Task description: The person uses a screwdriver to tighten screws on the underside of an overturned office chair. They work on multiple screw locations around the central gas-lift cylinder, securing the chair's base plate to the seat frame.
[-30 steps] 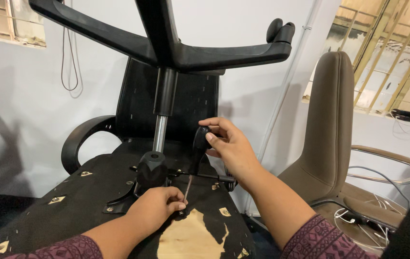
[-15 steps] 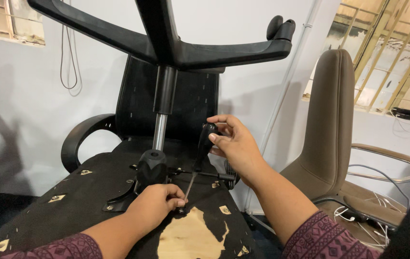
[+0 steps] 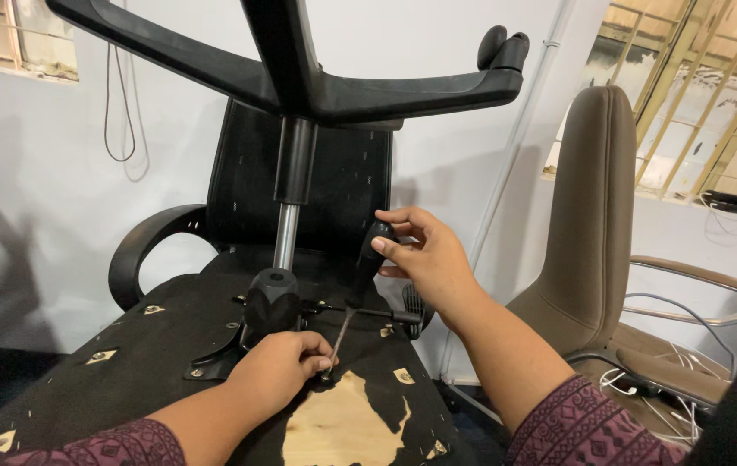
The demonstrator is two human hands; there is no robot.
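Observation:
An office chair lies upside down, its black seat underside (image 3: 127,345) facing me, with a bare plywood patch (image 3: 338,423). A screwdriver (image 3: 360,280) stands tilted on the seat. My right hand (image 3: 424,259) grips its black handle at the top. My left hand (image 3: 278,371) rests on the seat and pinches the thin metal shaft near its tip. Just left of the tip sits the black seat mechanism (image 3: 269,298), from which the chrome gas lift (image 3: 286,233) rises to the star base (image 3: 316,78).
A black armrest (image 3: 140,250) curves at the left and the black backrest (image 3: 334,181) stands behind. A brown chair (image 3: 588,207) with a metal arm stands to the right. Cables lie on the floor by it. A white wall is behind.
My right hand has shifted its grip slightly on the screwdriver handle, fingers spreading a little. My left hand stays at the shaft tip.

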